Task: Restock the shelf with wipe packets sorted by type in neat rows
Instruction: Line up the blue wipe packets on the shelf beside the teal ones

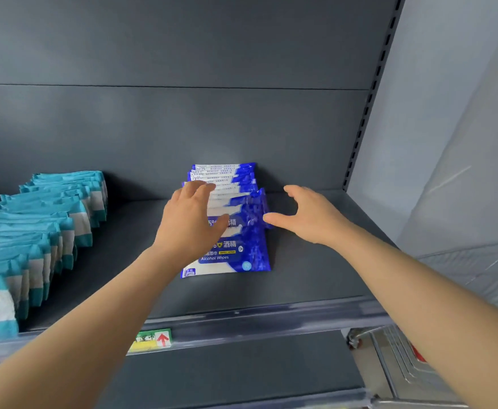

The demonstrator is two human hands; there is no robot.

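2 hands at 1 row of blue packets [242, 261] on a matte grey shelf [315, 276].
Glossy, flat, rectangular packets overlap from the shelf's back to mid-depth; left hand [191, 222] rests on them, fingers straight; right hand [309, 216] touches their right edge, fingers spread. 1 row of teal packets [38, 231] lines the left end; counts unclear.
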